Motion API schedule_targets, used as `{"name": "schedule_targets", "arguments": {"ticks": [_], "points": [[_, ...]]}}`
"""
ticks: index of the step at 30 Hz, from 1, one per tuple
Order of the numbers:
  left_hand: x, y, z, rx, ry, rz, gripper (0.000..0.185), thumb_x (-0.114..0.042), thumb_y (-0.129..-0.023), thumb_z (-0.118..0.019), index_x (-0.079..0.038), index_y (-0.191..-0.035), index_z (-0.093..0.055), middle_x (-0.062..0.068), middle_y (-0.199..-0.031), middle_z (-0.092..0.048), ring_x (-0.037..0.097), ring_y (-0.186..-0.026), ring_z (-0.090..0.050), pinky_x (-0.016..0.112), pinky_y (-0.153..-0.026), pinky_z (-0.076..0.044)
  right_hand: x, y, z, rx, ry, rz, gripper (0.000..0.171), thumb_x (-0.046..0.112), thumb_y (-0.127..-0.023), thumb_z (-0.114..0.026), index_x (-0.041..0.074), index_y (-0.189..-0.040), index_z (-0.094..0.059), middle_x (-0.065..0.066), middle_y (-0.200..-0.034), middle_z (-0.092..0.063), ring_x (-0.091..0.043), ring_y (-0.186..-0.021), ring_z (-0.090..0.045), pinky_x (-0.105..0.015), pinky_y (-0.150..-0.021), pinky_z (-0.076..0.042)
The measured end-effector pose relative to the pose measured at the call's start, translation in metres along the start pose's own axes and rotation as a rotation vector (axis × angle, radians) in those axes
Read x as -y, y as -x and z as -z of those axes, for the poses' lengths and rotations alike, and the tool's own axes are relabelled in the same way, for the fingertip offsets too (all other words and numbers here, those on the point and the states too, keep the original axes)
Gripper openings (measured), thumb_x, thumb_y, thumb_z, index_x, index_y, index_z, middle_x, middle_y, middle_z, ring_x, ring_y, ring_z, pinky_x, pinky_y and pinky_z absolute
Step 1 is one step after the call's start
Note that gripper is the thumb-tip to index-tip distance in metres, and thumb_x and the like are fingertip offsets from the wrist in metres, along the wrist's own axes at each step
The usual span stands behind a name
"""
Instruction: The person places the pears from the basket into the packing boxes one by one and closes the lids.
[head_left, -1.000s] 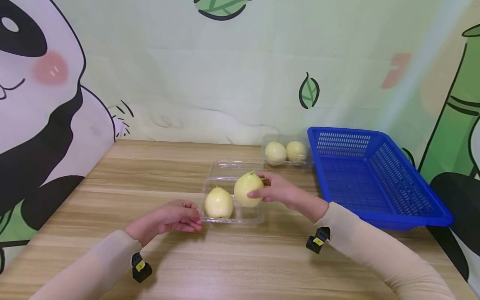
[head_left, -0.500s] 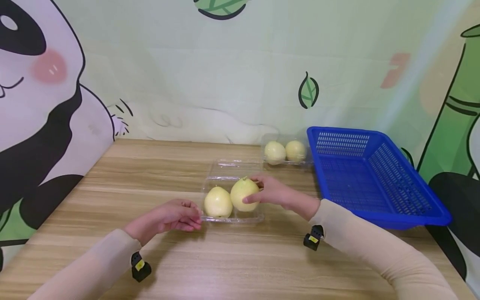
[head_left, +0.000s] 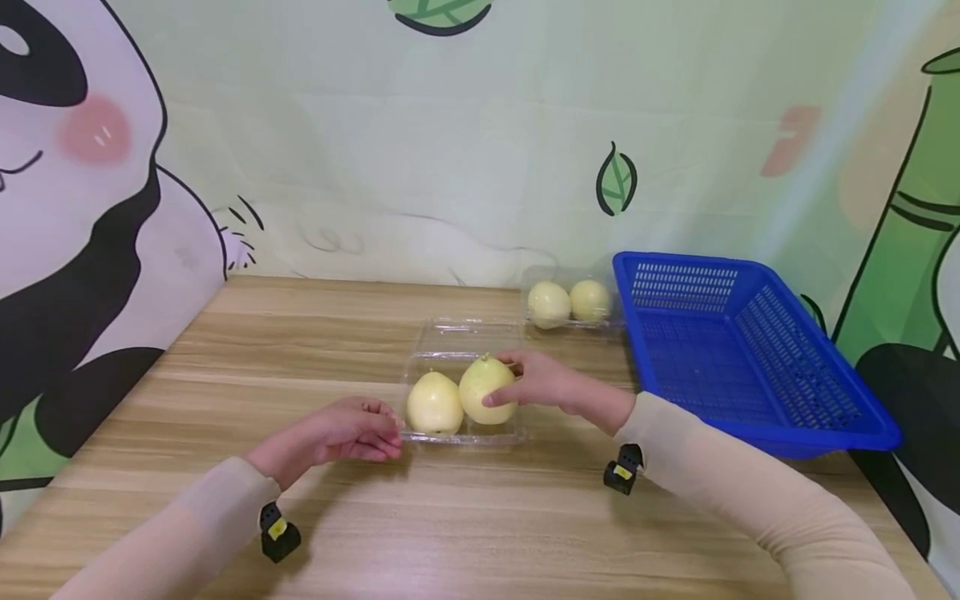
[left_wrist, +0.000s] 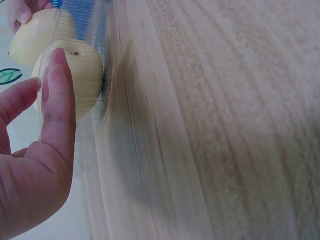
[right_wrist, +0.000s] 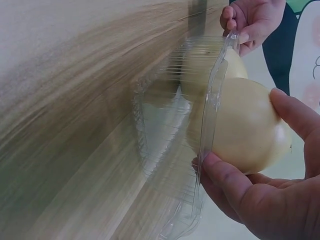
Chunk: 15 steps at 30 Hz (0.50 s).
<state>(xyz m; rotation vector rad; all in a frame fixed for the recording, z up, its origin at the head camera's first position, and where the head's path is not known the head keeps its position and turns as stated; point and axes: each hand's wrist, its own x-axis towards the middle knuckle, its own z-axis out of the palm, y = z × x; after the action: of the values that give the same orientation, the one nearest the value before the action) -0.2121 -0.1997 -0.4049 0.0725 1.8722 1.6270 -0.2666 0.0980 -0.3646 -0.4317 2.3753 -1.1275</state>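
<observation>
A clear plastic clamshell tray (head_left: 465, 439) lies open mid-table, its lid (head_left: 465, 333) folded back. One pale yellow pear (head_left: 433, 404) sits in its left half. My right hand (head_left: 543, 382) grips a second pear (head_left: 486, 388) and holds it in the right half, touching the first. My left hand (head_left: 352, 431) pinches the tray's left rim. In the left wrist view its fingers (left_wrist: 57, 100) lie against the tray wall beside the nearer pear (left_wrist: 87, 75). The right wrist view shows thumb and fingers (right_wrist: 270, 200) wrapped round the pear (right_wrist: 245, 125) inside the tray (right_wrist: 170, 130).
A second clear clamshell (head_left: 570, 302) with two pears stands at the back against the wall. A blue slotted basket (head_left: 678, 287) sits at the right of the wooden table (head_left: 450, 533). A cartoon-printed wall closes off the far and left sides.
My right hand has lowered its pear down and left into the tray, beside the other pear. My left hand has stayed at the tray's left rim.
</observation>
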Motion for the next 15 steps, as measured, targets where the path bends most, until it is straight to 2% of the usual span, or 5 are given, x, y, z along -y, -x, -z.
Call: {"name": "schedule_targets", "arguments": {"ticks": [8, 15], "points": [[0.0000, -0.0008, 0.0017, 0.002, -0.005, 0.009, 0.004, -0.007, -0.101, -0.055, -0.006, -0.098, -0.056, -0.001, -0.085, -0.072, 0.007, -0.077, -0.072, 0.018, -0.073, -0.063, 0.0012, -0.0014, 0.0013, 0.007, 0.050, 0.009, 0.073, 0.022, -0.088, -0.080, -0.006, -0.147, -0.047, -0.024, -0.143, -0.059, -0.034, -0.128, -0.061, -0.038, -0.101, -0.060], [-0.0002, -0.0001, 0.0016, -0.004, -0.008, 0.012, 0.003, -0.007, -0.101, -0.056, -0.006, -0.097, -0.056, 0.000, -0.085, -0.072, 0.008, -0.078, -0.072, 0.018, -0.074, -0.063, 0.0058, -0.0044, 0.0024, 0.028, 0.201, 0.027, 0.062, 0.028, -0.088, -0.079, -0.003, -0.138, -0.059, -0.018, -0.127, -0.070, -0.026, -0.112, -0.067, -0.038, -0.100, -0.058]]}}
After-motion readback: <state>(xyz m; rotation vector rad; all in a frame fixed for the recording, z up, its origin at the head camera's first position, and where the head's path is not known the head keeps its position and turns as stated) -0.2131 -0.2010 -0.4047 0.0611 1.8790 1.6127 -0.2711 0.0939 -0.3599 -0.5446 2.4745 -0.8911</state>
